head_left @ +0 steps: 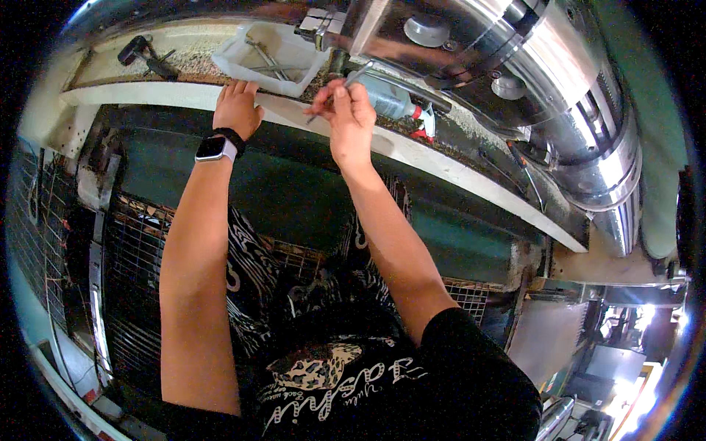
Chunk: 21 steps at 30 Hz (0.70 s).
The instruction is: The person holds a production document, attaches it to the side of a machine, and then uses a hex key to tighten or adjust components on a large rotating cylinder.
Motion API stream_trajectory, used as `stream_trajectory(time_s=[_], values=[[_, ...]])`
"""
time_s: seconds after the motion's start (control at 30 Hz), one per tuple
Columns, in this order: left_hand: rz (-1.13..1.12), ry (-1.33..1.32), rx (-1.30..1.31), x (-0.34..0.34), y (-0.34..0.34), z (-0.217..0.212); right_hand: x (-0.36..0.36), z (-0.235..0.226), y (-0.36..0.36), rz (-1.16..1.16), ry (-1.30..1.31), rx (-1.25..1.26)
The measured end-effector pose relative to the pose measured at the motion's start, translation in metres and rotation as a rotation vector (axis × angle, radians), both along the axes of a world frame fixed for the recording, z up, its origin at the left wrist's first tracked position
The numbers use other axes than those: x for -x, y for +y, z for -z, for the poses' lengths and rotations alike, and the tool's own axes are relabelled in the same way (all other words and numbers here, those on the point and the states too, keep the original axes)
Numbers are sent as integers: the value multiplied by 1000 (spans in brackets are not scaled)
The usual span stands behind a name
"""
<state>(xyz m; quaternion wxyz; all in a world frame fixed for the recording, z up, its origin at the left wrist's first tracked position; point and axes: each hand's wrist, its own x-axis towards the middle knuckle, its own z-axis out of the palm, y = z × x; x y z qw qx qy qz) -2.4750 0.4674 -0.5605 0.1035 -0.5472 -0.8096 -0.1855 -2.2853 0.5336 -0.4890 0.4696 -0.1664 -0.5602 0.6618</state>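
My right hand is closed round a thin grey metal rod, held slanted above the pale ledge. Its exact kind cannot be made out. My left hand, with a smartwatch on the wrist, lies over the edge of that ledge, fingers stretched out and holding nothing. Just beyond the left fingers stands a translucent white plastic tub with a few thin metal tools in it. Right beside my right hand, a clear spray bottle with a red and white trigger head lies on its side.
Large shiny steel machine cylinders fill the upper right. A black-handled tool lies among shavings at the far left of the trough. Another slim tool rests at the right. Wire mesh shows below the ledge.
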Motion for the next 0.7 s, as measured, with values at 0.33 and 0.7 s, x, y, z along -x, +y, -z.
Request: stream_trajectory(time_s=[0.33, 0.7], values=[[-5, -31, 90, -10, 21, -10, -19, 1, 25, -41, -34, 8], [-85, 22, 67, -27, 28, -33, -37, -15, 56, -635, 31, 319]])
